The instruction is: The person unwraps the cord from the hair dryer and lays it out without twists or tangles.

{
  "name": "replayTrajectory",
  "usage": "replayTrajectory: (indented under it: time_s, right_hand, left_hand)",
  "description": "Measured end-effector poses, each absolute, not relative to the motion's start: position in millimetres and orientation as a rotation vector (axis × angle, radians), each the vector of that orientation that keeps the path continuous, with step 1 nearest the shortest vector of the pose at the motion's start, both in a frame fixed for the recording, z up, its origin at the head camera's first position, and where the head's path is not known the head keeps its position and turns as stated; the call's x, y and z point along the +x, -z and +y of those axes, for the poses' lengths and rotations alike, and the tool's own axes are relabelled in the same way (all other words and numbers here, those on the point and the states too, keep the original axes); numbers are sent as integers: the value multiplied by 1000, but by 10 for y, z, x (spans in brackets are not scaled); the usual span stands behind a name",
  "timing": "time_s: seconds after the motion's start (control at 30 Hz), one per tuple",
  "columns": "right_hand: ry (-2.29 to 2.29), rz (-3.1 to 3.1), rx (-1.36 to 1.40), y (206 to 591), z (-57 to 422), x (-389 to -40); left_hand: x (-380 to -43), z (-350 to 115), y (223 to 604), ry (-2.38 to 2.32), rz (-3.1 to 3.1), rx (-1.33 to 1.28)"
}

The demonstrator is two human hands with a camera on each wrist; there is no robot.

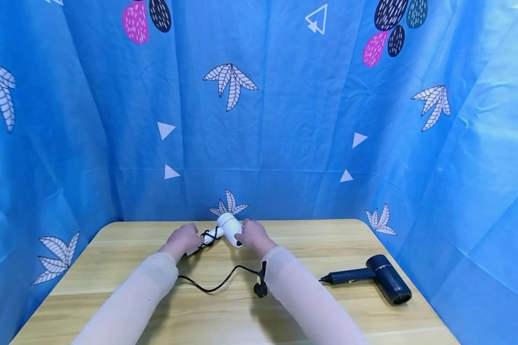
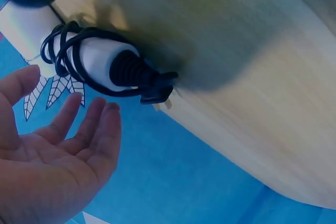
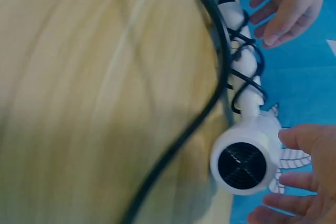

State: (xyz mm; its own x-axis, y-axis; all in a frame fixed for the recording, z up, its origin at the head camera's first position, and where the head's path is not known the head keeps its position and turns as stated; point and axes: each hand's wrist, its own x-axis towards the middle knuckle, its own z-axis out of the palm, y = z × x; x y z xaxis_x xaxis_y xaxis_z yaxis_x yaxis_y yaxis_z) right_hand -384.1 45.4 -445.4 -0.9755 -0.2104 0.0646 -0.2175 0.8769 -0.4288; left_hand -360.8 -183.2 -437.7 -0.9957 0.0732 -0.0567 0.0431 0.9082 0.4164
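A white hair dryer [image 1: 230, 227] lies near the back edge of the table, black cord [image 2: 79, 45] wound round its handle. Beside that handle is my left hand [image 1: 184, 239], fingers spread and slightly bent, apart from it in the left wrist view. My right hand [image 3: 310, 177] is at the barrel [image 3: 247, 161], its thumb tip right at the side and the other fingers spread. The black-grilled end of the barrel shows in the right wrist view. Neither hand grips the dryer. A loose length of cord runs across the table to a black plug [image 1: 260, 287] by my right sleeve.
A dark hair dryer [image 1: 388, 280] lies at the right side of the wooden table [image 1: 125, 258], its handle pointing left. A blue patterned curtain [image 1: 285, 120] hangs behind the table and along both sides.
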Motion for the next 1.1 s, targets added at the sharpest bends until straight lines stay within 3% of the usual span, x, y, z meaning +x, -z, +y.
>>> replayTrajectory:
  time_s: [0.53,1.1]
  right_hand:
    - [-652,-3037,298,4558,334,-3869]
    - [-587,-3174,100,4476,317,-3791]
  left_hand:
    - [-3607,-1792,4550,-601,3025,15]
    - [-3504,-1679,4421,-489,2978,44]
